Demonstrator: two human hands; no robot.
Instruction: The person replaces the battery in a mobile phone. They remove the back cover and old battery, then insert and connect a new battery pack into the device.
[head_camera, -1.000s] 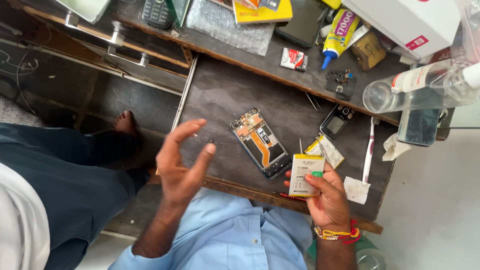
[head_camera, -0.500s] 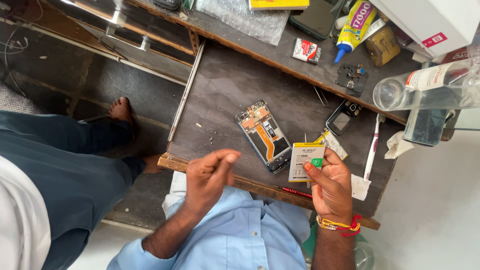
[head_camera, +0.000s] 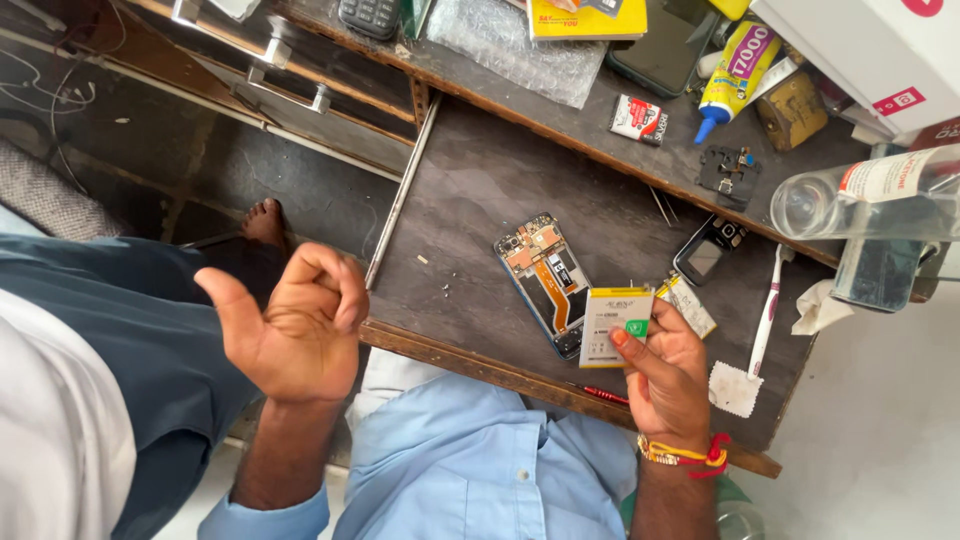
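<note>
My right hand (head_camera: 668, 375) holds a flat white-and-yellow phone battery (head_camera: 612, 325) with a green tab, just above the near edge of the dark pull-out work board (head_camera: 470, 210). An opened phone (head_camera: 545, 283) with its back off and orange flex cable showing lies on the board, touching the battery's left side. My left hand (head_camera: 290, 325) is raised off the board to the left, palm up, fingers curled in, holding nothing.
On the board lie a small black phone (head_camera: 708, 252), a white toothbrush (head_camera: 768, 310), a red screwdriver (head_camera: 600, 394) and a white wipe (head_camera: 736, 388). The back shelf holds a glue tube (head_camera: 735, 65), bubble wrap (head_camera: 520, 45), a clear bottle (head_camera: 870, 195) and a white box (head_camera: 870, 40). Another person's leg and foot (head_camera: 262, 222) are at left.
My left hand has moved left off the board's edge and curled its fingers in. My right hand has kept hold of the battery near the opened phone.
</note>
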